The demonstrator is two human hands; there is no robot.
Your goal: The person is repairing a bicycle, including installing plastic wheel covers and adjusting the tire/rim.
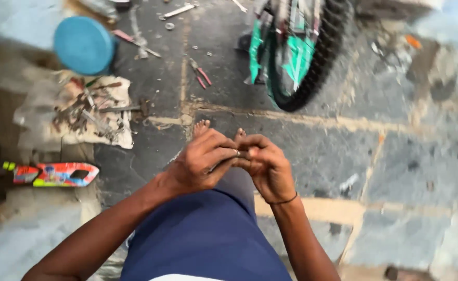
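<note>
**Both hands pinched together on something tiny, standing over a stone floor**

So the left hand (200, 164) and the right hand (266, 167) meet in the middle of the frame, fingertips touching, curled tight around a small dark part (243, 154) that sits right between them. It's mostly hidden by the fingers, so I can't tell what it is, just that it's small and both hands are closed narrow on it. There's a ring on a left finger and a thin dark band on the right wrist. Below the hands you see blue trousers (208, 234) and, just above the knuckles, bare toes on the floor.

Around it: a bicycle wheel (312, 57) with a knobby tyre and green frame wrapping stands at the top centre. A cloth with a pile of tools (91, 112) lies at the left, a round blue lid (83, 45) above it in the upper left, and red-handled pliers (202, 74) on the stone floor (395, 156) between cloth and wheel. A bright red and multicoloured plastic piece (57, 174) lies at the left edge.

My take on doing this kind of fiddly bit well: keep the part low and close to the body like this, let one hand just hold and the other do the turning or pressing, and go by feel with the fingertips. The floor is full of cracks and grit, so a dropped small part would be a pain to find. I'd work over the cloth if possible.
</note>
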